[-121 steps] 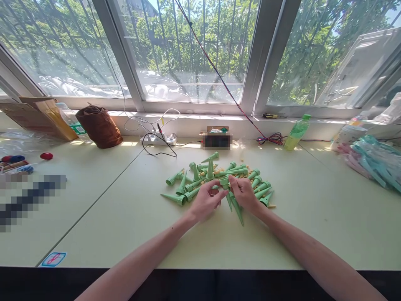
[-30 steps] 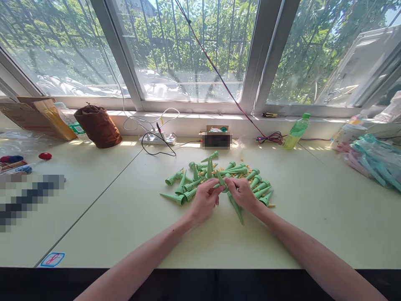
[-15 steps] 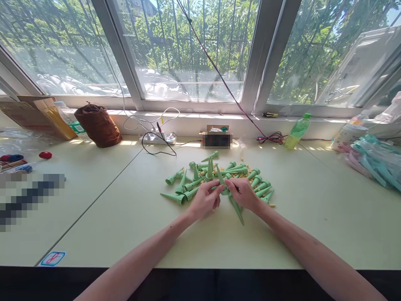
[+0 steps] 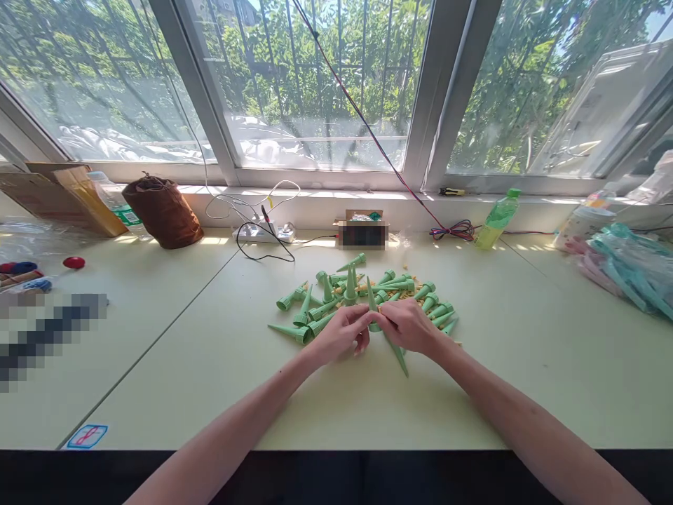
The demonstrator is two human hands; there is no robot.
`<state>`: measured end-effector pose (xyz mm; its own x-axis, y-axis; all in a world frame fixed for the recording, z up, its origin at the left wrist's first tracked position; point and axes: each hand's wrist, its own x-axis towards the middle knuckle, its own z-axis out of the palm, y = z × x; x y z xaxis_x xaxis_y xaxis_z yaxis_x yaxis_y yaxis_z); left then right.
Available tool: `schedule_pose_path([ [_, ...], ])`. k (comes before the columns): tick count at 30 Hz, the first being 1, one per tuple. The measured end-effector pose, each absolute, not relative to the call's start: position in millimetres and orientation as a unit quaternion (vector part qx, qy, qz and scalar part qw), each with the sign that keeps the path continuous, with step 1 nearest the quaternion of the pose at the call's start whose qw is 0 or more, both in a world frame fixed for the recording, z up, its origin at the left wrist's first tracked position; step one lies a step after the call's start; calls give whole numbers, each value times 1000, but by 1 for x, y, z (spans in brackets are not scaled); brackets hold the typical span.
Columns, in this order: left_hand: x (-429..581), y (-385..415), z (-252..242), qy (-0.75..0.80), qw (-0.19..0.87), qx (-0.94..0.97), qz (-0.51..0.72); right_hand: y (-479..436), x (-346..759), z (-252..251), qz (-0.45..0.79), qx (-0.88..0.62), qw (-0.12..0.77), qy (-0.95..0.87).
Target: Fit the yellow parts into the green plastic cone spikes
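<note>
Both hands meet over the near side of a heap of green plastic watering spikes. My left hand is closed on one spike, pinching its wide collar while its tip points up and away. My right hand is closed against the same collar from the right, its thumb pressed on it; whether a small part sits under the thumb is hidden. Another spike lies below my right hand, its tip toward me. Small yellowish pieces are scattered among the spikes.
Behind the heap stand a small box and a power strip with cables. A green bottle is at the back right, beside plastic bags. A brown pouch and a red ball are on the left.
My right thumb has come across onto the collar of the held spike, which now stands more upright. The other spikes lie as before.
</note>
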<state>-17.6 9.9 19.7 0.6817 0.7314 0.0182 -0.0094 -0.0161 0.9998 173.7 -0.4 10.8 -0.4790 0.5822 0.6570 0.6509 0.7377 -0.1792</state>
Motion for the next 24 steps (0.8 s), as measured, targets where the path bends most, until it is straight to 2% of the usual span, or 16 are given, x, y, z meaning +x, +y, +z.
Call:
schedule_pose_path([
  [12,-20,16,12,246,684,633,265,-6,165,13,-110,-364,340,-861],
  [18,-18,14,15,248,684,632,267,-8,161,13,-107,-365,361,-852],
  [24,-14,9,19,223,702,614,284,-8,155,9,-116,-359,424,-824],
])
